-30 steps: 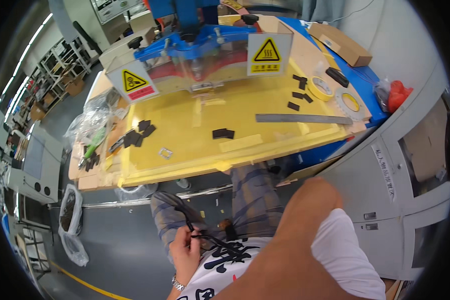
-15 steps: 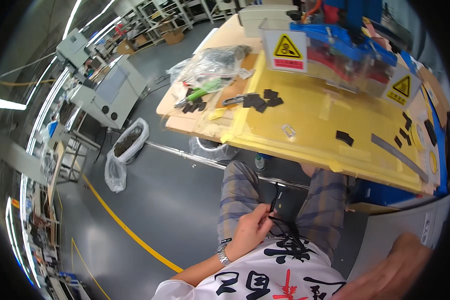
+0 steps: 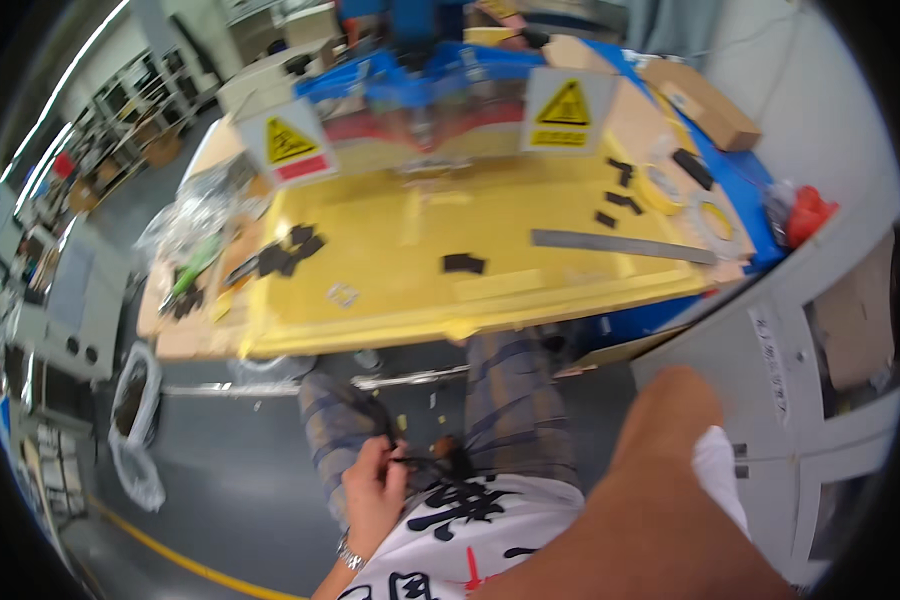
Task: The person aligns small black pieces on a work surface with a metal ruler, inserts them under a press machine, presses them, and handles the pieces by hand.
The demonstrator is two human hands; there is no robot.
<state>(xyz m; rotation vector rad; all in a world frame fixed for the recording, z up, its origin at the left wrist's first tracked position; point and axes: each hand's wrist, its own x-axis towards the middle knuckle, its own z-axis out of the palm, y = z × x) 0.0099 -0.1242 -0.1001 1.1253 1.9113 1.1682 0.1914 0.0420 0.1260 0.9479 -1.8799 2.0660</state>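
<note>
My left hand [image 3: 372,490], with a metal-band watch at the wrist, rests over my lap. Its fingers are closed on a thin black cord [image 3: 425,464] that hangs in front of my shirt. My right arm [image 3: 660,470] is sharply bent, its elbow pointing toward the bench, and the hand itself lies outside the picture. Ahead of me is a yellow-covered worktop [image 3: 400,235]. On it lie a cluster of small black pieces [image 3: 288,252], a black piece [image 3: 463,263] nearer the middle, and a grey steel ruler [image 3: 620,244].
A blue press-like machine [image 3: 420,75] with clear guards and warning signs stands over the worktop. Tape rolls [image 3: 711,220] lie at the right. Plastic bags [image 3: 205,205] and a green-handled tool [image 3: 198,262] are at the left. A grey cabinet [image 3: 770,370] stands close on my right.
The view has swung right, so the bench now sits squarely ahead. My right arm has come farther into view, elbow raised. My left hand still grips the cord.
</note>
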